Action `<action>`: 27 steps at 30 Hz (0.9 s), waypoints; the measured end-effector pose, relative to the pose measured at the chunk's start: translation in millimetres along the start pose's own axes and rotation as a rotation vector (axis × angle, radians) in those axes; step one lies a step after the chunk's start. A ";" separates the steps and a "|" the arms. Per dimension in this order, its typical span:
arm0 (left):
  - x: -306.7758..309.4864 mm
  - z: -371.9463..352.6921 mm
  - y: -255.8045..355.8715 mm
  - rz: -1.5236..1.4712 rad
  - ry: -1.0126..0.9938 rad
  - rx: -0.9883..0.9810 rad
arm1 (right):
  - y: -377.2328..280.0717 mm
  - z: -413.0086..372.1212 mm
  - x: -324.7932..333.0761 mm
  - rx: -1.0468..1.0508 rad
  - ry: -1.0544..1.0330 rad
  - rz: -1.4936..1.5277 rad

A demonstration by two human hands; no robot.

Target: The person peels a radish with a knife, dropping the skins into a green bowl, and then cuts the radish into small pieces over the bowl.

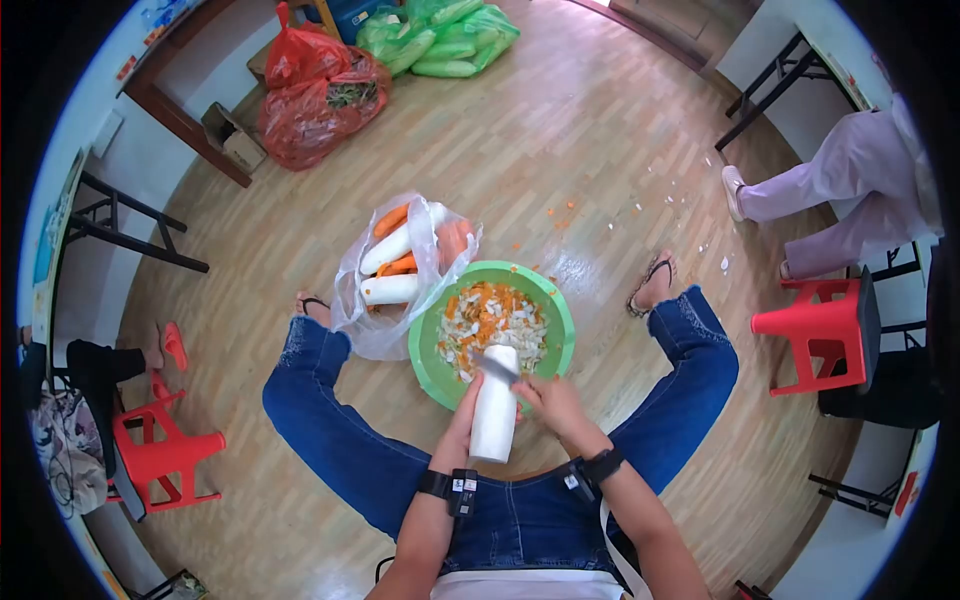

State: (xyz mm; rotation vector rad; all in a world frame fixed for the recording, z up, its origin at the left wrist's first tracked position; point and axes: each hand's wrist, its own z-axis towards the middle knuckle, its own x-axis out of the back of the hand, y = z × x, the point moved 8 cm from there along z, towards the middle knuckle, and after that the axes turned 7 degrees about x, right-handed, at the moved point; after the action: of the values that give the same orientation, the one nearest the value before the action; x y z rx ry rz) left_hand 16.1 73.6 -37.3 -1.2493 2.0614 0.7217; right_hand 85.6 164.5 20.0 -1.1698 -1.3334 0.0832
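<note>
A thick white radish (493, 425) is held tilted over my lap, its far end above the near rim of a green basin (566, 330). My left hand (463, 412) wraps around the radish from the left side. In my right hand (556, 404) is a knife (497, 369), its blade lying across the upper part of the radish. Orange and white chopped pieces (490, 318) cover the bottom of the basin. Left of the basin, an open clear plastic bag (372, 335) holds carrots (391, 221) and white radishes (390, 290).
Red bags (318, 110) and green bags of vegetables (450, 42) lie at the far left. Red stools (815, 335) stand at both sides, with a person in light purple trousers (830, 185) at right and another person's leg (115, 365) at left. Scraps (570, 206) dot the floor.
</note>
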 end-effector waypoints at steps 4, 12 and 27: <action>2.7 1.5 2.7 -0.023 -0.019 -0.008 | 2.2 25.6 6.2 -0.021 0.025 0.095; 11.6 8.0 1.6 -0.081 -0.025 0.002 | -6.8 4.0 2.1 0.051 -0.072 0.045; 3.7 4.3 -4.4 -0.171 -0.070 0.057 | -10.7 -9.7 8.5 0.037 0.022 -0.017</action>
State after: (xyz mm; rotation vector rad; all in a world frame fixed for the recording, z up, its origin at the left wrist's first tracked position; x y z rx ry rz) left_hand 19.7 72.8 -43.4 -1.3304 1.8792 0.6142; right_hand 89.9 159.0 35.3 -1.1248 -1.3175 0.0823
